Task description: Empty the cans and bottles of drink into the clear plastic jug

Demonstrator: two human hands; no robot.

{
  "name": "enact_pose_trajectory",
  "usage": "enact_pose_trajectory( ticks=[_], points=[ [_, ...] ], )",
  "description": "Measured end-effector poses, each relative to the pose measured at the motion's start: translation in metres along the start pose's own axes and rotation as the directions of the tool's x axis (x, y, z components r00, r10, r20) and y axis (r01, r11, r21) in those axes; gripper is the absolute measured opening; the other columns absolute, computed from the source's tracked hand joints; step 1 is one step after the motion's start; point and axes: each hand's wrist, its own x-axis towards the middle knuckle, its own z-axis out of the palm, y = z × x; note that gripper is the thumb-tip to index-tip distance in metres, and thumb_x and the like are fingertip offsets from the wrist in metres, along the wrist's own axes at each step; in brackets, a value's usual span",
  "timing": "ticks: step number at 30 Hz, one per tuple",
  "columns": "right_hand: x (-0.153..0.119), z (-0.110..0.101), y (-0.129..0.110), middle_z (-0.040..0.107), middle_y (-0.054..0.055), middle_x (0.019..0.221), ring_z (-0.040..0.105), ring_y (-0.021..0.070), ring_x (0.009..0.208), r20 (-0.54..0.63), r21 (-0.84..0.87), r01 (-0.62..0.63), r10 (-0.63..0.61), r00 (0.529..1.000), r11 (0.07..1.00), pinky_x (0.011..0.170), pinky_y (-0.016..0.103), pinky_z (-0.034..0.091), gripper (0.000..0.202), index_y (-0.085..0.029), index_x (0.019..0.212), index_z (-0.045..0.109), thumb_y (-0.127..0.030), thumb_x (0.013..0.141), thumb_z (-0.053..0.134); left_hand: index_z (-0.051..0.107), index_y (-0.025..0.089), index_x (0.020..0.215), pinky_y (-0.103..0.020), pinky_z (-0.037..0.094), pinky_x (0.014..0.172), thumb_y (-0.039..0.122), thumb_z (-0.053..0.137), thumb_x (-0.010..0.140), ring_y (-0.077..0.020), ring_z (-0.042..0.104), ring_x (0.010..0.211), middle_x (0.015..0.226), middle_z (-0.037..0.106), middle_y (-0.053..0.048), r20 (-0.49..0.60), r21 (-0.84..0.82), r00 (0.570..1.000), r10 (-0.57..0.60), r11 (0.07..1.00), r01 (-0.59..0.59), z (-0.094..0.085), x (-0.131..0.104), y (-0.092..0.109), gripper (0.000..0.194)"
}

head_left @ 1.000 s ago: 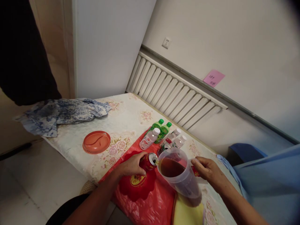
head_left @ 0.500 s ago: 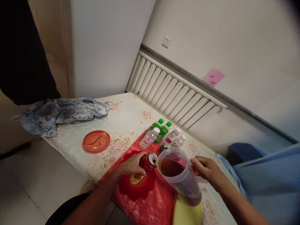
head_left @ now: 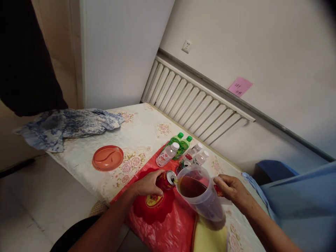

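Observation:
My left hand [head_left: 149,183] is wrapped round a red drink can [head_left: 166,180], tipped so its open top faces right. A thin stream of liquid runs from the can to the rim of a clear plastic pitcher [head_left: 207,206]. Brown liquid [head_left: 191,186] lies inside the pitcher, which leans towards the can. On the far side, my right hand [head_left: 228,187] grips the pitcher by its handle. Beneath the can is a dark red scalloped tray [head_left: 141,210] with a yellow emblem, resting on a red plastic sheet [head_left: 181,227].
Several bottles stand behind the pitcher, among them a clear one [head_left: 166,155] and a green one [head_left: 185,145]; a dark can [head_left: 183,166] is beside them. An orange divided plate [head_left: 107,158] and a blue-white cloth [head_left: 78,124] lie left. A radiator [head_left: 194,98] lines the wall.
Both hands, the can and the pitcher hold nearly the same positions, with liquid running in both frames. The camera view has shifted very slightly.

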Motion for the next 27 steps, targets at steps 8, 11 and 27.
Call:
enact_pose_trajectory(
  ticks=[8,11,27],
  points=[
    [0.0013,0.0011,0.0013,0.040,-0.004,0.057,0.038,0.0119,0.056,-0.001,0.032,-0.005,0.005,1.000,0.999,0.052,0.025,0.030,0.049,-0.021,0.057,0.045,-0.060,0.087,0.045,0.053,0.021,0.128,-0.034,0.048,0.096,0.013,0.075,0.054,-0.0276,0.060,0.115,0.127,0.064,-0.005,0.011,0.003,1.000,-0.013,1.000,0.013,-0.0002,-0.0006,0.0023,0.077],
    [0.0008,0.0004,-0.0009,0.041,-0.004,0.056,0.039,0.0120,0.055,-0.005,0.008,-0.004,0.004,1.000,1.000,0.053,0.026,0.031,0.049,-0.021,0.057,0.046,-0.060,0.086,0.044,0.052,0.023,0.129,-0.036,0.047,0.099,0.013,0.074,0.054,-0.0283,0.058,0.118,0.131,0.062,-0.005,0.005,0.017,1.000,-0.025,1.000,0.025,0.0001,0.0003,0.0009,0.078],
    [0.0004,-0.0017,-0.0053,0.044,-0.003,0.055,0.041,0.0126,0.055,-0.013,-0.038,0.001,-0.001,1.000,0.999,0.054,0.027,0.032,0.049,-0.021,0.055,0.048,-0.059,0.085,0.043,0.052,0.025,0.128,-0.037,0.046,0.101,0.014,0.073,0.055,-0.0272,0.058,0.119,0.130,0.063,-0.004,0.002,0.044,1.000,-0.014,0.999,0.014,-0.0002,0.0004,0.0010,0.077]
  ],
)
